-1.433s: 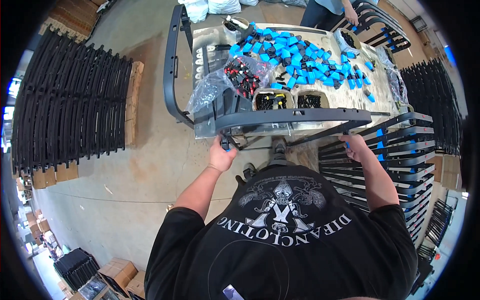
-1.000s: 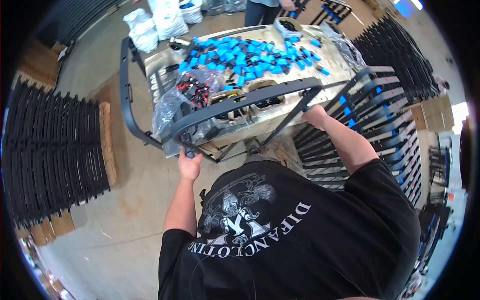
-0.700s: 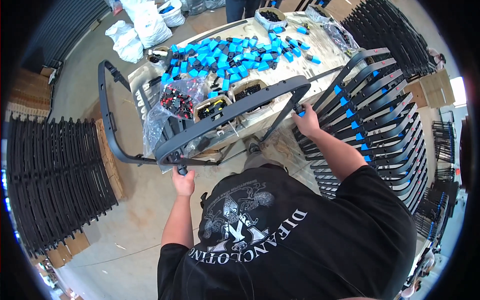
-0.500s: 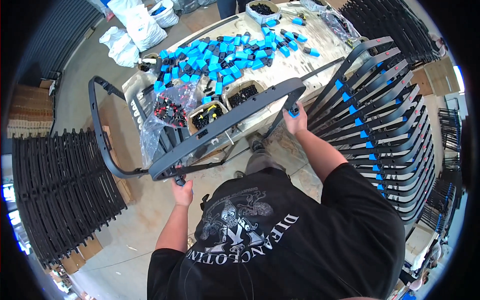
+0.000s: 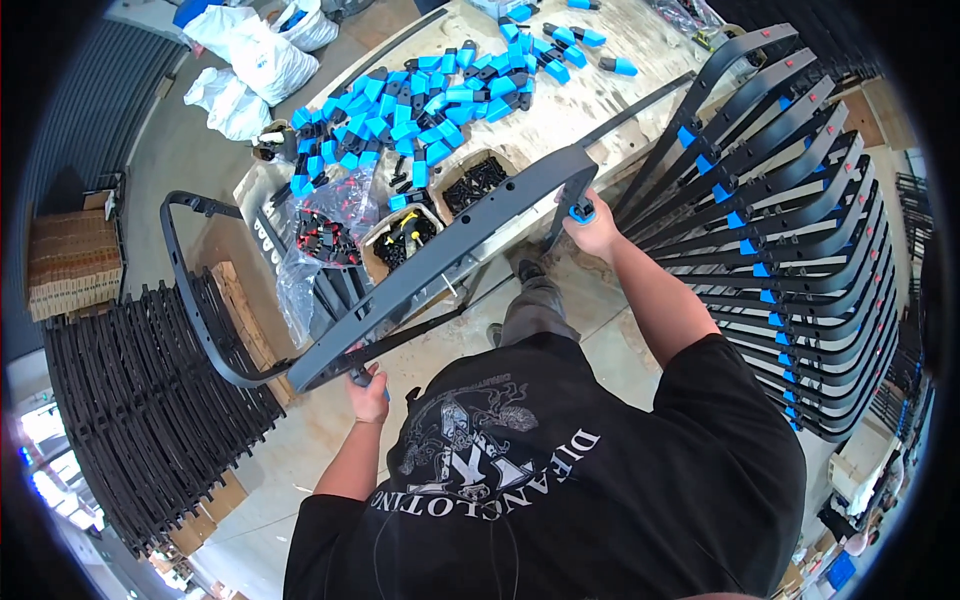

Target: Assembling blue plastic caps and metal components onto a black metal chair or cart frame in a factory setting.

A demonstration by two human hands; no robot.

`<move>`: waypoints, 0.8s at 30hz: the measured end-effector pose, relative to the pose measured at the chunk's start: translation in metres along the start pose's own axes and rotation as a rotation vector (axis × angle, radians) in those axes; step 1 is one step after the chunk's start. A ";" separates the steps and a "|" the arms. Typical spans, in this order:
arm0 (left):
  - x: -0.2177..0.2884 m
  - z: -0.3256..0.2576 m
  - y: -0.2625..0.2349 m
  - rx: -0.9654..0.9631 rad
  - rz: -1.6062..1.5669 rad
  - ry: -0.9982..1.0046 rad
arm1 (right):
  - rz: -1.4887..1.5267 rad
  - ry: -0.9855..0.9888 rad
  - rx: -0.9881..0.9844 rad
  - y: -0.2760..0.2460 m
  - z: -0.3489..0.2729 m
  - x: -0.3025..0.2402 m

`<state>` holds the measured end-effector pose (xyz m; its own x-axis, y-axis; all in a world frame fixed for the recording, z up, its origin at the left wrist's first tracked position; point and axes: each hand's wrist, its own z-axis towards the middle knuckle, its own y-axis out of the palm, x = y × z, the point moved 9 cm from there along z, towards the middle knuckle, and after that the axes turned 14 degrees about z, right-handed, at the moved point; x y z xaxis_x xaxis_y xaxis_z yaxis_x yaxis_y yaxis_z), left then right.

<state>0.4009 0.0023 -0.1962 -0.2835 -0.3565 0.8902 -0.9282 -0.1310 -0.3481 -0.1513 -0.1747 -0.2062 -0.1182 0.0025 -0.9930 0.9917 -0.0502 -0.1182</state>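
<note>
I hold a long dark grey metal frame (image 5: 440, 262) with curved ends across my front, tilted up to the right. My left hand (image 5: 369, 389) grips its lower left end. My right hand (image 5: 592, 228) grips its upper right corner, where a blue plastic cap (image 5: 581, 211) sits on the frame's short leg. The frame's far curved side (image 5: 190, 300) loops out to my left. Beyond it lies a worktable (image 5: 560, 110) covered with several blue caps (image 5: 420, 90).
A row of finished dark frames with blue caps (image 5: 780, 250) leans at my right. A stack of bare dark frames (image 5: 130, 400) lies on the floor at left. Clear bags of red and black parts (image 5: 325, 235), small boxes of black parts (image 5: 475, 180), and white bags (image 5: 250, 60) sit around the table.
I have swung the frame off the table's front edge, turning right; its right end now points at the row of finished frames. Both hands kept their grip.
</note>
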 end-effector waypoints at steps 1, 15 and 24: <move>-0.003 0.001 -0.001 0.010 0.005 -0.002 | -0.055 0.032 0.008 -0.001 -0.001 0.004; 0.008 -0.029 -0.024 0.450 0.498 -0.184 | -0.282 -0.774 -0.391 0.170 -0.049 -0.381; -0.008 -0.044 0.023 -0.184 -1.030 -0.313 | -0.984 -0.289 -1.227 0.381 -0.074 -0.332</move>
<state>0.3711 0.0425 -0.1982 0.7002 -0.3779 0.6057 -0.7140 -0.3711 0.5938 0.2698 -0.1206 0.0777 -0.5700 -0.6401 -0.5152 -0.0516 0.6537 -0.7550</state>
